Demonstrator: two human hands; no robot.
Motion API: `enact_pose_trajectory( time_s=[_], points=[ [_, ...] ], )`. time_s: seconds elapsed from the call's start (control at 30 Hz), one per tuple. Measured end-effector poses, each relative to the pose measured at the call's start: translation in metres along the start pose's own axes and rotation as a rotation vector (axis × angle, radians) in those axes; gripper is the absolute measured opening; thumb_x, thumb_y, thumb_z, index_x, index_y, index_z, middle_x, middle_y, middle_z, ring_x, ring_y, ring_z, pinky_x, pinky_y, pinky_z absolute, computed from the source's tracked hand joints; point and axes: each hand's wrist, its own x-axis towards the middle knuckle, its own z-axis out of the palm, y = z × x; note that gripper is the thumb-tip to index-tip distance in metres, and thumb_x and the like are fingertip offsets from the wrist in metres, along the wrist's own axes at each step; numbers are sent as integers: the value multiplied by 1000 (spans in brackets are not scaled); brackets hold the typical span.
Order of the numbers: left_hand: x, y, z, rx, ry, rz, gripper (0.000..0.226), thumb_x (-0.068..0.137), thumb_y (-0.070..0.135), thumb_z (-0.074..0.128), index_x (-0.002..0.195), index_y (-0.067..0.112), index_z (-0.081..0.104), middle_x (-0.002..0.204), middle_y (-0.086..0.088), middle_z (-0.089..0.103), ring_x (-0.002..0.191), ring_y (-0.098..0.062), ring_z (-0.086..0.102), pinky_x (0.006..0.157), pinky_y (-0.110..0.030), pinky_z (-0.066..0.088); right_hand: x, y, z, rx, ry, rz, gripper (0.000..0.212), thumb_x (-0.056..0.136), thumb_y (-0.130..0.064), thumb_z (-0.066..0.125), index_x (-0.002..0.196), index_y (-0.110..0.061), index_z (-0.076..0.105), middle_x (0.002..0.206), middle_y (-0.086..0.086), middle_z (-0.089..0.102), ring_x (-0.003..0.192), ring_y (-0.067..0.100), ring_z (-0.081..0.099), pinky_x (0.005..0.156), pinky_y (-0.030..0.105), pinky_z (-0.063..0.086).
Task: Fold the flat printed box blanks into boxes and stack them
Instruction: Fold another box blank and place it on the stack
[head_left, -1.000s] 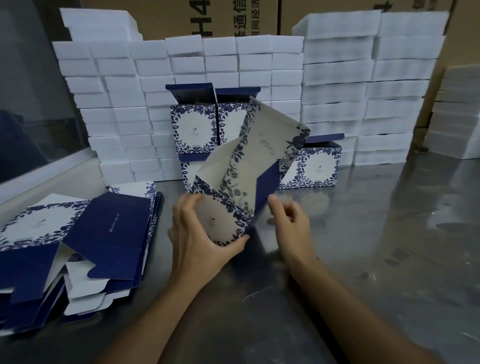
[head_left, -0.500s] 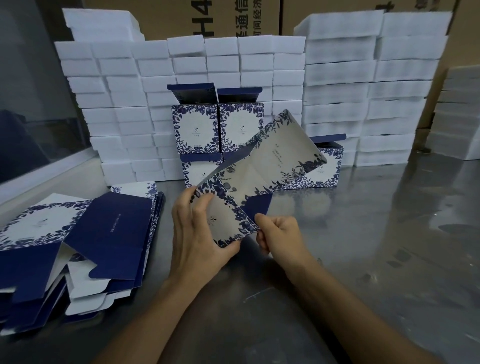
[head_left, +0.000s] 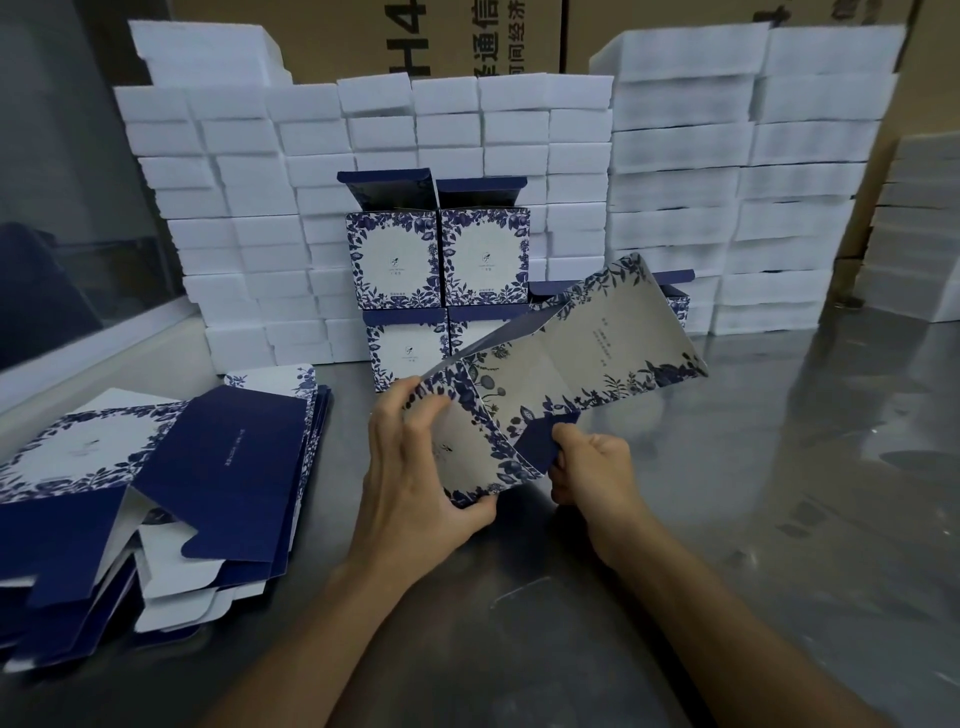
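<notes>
Both hands hold blue-floral printed cardboard box blank (head_left: 561, 384): left hand (head_left: 415, 483) grips panel, right hand (head_left: 592, 467) apparently pinches navy flap (head_left: 540, 441). Risk: off-score crease if pulled skewed.

Both forearms reach forward; left hand (head_left: 415, 483) pinches with thumb and spread fingers, right hand (head_left: 592, 470) curls tight.

Steel table (head_left: 779, 519), white foam blocks (head_left: 675, 156) stacked before cardboard cartons (head_left: 441, 36)
</notes>
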Motion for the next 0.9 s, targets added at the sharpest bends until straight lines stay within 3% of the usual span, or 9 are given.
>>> enact_pose_trajectory(
  time_s=[0.23, 0.43, 0.57, 0.67, 0.77, 0.83, 0.9],
  points=[
    [-1, 4, -1, -28, -2, 4, 101, 53, 40, 88, 133, 18, 32, 146, -8, 28, 134, -29, 37, 89, -34, 47, 3, 2, -3, 90, 101, 3, 71, 103, -34, 52, 35, -23, 31, 45, -3, 30, 39, 11, 24, 42, 23, 23],
    [-1, 4, -1, -78, -19, 11, 101, 54, 44, 85, 135, 21, 29, 146, -5, 26, 134, -24, 37, 90, -35, 48, 6, -3, -11, 153, 202, 20, 55, 98, -17, 46, 47, -24, 26, 47, -3, 23, 44, 14, 16, 41, 26, 18],
    [0, 4, -2, -92, -13, -1, 100, 56, 48, 83, 136, 22, 29, 146, -5, 27, 133, -23, 38, 90, -44, 52, 8, -6, -15, 130, 214, 29, 51, 97, -16, 44, 49, -21, 28, 46, -2, 26, 44, 14, 18, 41, 26, 19],
    [-1, 7, 1, -59, -28, -11, 100, 56, 51, 81, 138, 23, 32, 148, -3, 26, 137, -22, 34, 95, -47, 51, 6, -1, -11, -33, 207, -85, 47, 99, -33, 47, 58, -11, 42, 55, 9, 39, 53, 19, 35, 54, 32, 31],
    [-3, 7, 4, -88, -37, -50, 101, 56, 56, 80, 139, 24, 33, 149, -1, 26, 139, -19, 31, 105, -39, 43, 1, -1, 0, -53, 127, -144, 66, 91, -60, 44, 84, 4, 56, 79, 23, 63, 71, 29, 60, 74, 41, 49],
    [-3, 4, 3, -126, -38, -59, 103, 57, 59, 81, 140, 24, 32, 147, -1, 29, 139, -17, 32, 112, -27, 34, 1, -2, 4, -2, 102, -114, 66, 76, -71, 47, 95, -10, 62, 93, 12, 72, 89, 27, 70, 90, 50, 55],
    [-5, 3, 3, -164, -24, -85, 105, 58, 57, 83, 142, 23, 30, 143, 1, 34, 136, -17, 35, 112, -30, 34, 2, -2, 7, 67, 85, -83, 64, 65, -77, 52, 97, -23, 61, 100, 3, 74, 97, 23, 71, 96, 54, 52]
  ],
)
